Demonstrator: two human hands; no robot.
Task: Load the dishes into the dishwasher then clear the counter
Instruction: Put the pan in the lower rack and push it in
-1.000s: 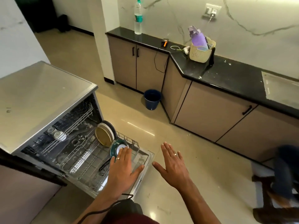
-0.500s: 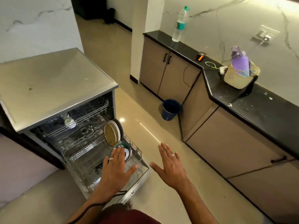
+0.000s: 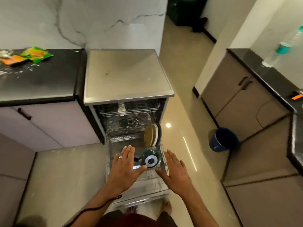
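The dishwasher (image 3: 127, 76) stands open with its lower rack (image 3: 114, 141) pulled out over the door. Upright plates (image 3: 151, 135) stand at the rack's right side. In front of them lies a dark green bowl (image 3: 151, 158), its white base facing up. My left hand (image 3: 123, 169) hovers flat over the rack's left front, fingers apart, holding nothing. My right hand (image 3: 177, 174) is spread the same way over the rack's right front corner. The bowl lies between the two hands. A white item (image 3: 121, 109) sits in the upper rack.
A black counter (image 3: 41, 79) to the left carries green and orange packets (image 3: 35, 54) and white crumbs. On the floor to the right stands a blue bucket (image 3: 223, 139). A second black counter (image 3: 265, 76) at right holds a water bottle (image 3: 285, 46) and an orange tool (image 3: 296, 96).
The view has swung left, so the dishwasher now sits straight ahead. My right hand has come in over the rack's right front corner; my left hand stays above the rack.
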